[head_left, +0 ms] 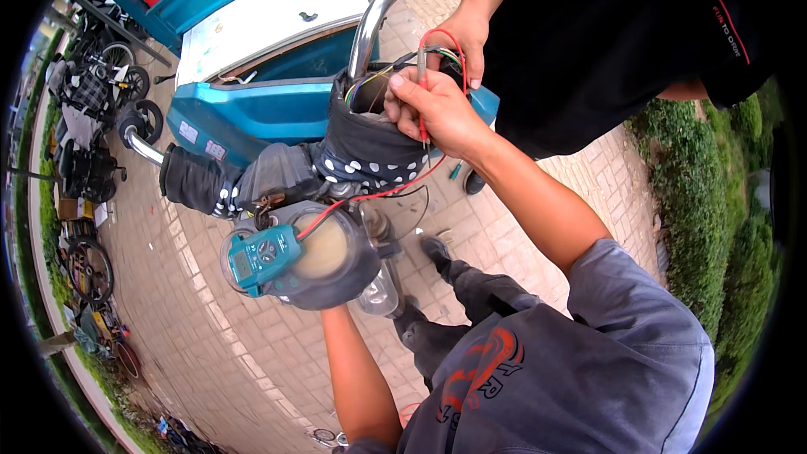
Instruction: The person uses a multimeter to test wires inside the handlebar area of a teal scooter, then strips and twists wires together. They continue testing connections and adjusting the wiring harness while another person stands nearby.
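Observation:
My right hand [439, 114] is closed in a pinch around a red test probe [423, 109], whose tip points down. Beside my fingers, several thin coloured wires [374, 84] come out of the dark polka-dot cover [366, 130] around the handlebar. A teal multimeter [259, 259] rests tilted on the round headlight [326, 248], and its red lead [378, 195] loops toward my right hand. My left forearm [360, 370] reaches up beneath the headlight, which hides the hand. Across from me, another person's hand [462, 42] is close to the wires and the looping red lead.
The blue three-wheeled cart [252, 113] stands ahead, with a white board [277, 17] on it. A chrome handlebar [382, 13] rises near the other person. Parked bikes [92, 92] line the left side; a hedge [685, 185] runs along the right. Paving bricks [210, 345] cover the ground.

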Available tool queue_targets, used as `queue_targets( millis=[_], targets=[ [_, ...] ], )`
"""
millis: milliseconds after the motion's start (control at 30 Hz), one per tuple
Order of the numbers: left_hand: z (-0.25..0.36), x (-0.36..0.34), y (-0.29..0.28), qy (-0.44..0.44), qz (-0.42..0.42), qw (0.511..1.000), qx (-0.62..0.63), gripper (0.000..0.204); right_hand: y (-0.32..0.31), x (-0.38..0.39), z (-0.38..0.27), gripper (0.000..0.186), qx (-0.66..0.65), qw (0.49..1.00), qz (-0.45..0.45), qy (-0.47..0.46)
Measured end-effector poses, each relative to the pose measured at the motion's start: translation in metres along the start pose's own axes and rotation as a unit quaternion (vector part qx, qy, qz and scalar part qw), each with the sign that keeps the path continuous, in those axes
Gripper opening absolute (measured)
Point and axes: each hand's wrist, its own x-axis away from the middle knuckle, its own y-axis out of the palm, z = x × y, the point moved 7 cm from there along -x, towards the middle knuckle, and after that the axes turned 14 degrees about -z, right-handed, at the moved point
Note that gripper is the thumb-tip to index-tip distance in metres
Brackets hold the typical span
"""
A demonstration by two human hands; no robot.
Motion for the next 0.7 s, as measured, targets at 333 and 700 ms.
queue_targets(
  millis=[333,700],
  targets=[
    [-0.004,0.001,-0.001,-0.005,-0.003,1.000,-0.001,0.047,-0.008,0.000,0.000,0.024,-0.048,0.996,0.076,-0.024],
    [0.004,0.005,-0.006,0.000,0.011,1.000,-0.011,0.047,-0.006,-0.003,-0.002,0.028,-0.056,0.997,0.041,-0.027]
  ],
)
